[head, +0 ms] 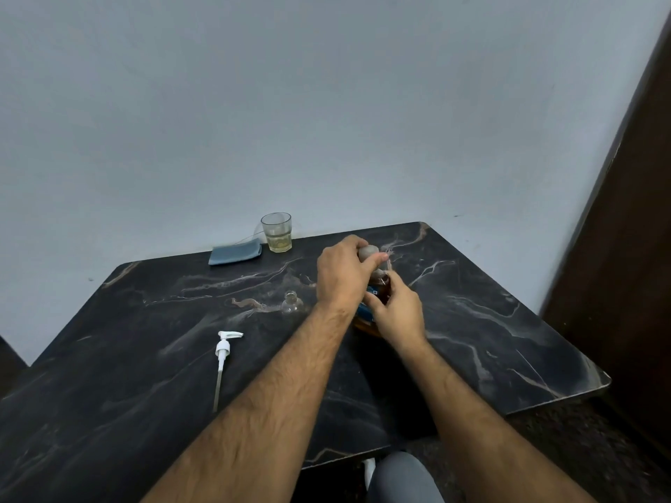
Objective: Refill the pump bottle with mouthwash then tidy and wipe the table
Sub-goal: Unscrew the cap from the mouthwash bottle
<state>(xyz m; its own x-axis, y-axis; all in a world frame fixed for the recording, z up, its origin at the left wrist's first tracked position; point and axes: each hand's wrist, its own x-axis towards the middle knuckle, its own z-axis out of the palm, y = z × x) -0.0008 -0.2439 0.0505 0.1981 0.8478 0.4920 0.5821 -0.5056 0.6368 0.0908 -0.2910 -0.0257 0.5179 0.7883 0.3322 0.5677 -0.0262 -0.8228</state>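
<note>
In the head view, the person is working at a dark marbled surface (472, 321) set against a pale wall. The left hand (343, 274) is curling round the cap (367, 252) at the top of an amber mouthwash bottle (381, 285), which is standing on the surface to the right of centre. The right hand (397, 310) is wrapping round the bottle's body at the blue label, steadying it. Whether the cap is turning on or off cannot be told from here.

The clear pump bottle (291, 303) is standing open and apparently empty just left of the left wrist, near the mouthwash bottle but apart from it. Its white pump head (223, 352) is lying on its side further left and nearer the person, tube pointing toward them. At the back edge a folded blue cloth (235, 255) is lying beside a glass (277, 232) holding a little pale liquid.

The step in hand looks like uncapping before the pour. To do it well, the right hand should be keeping the body pressed down and upright while the left is twisting only the cap, so nothing slops. The pump bottle's neck is narrow, so a slow pour will serve best.
</note>
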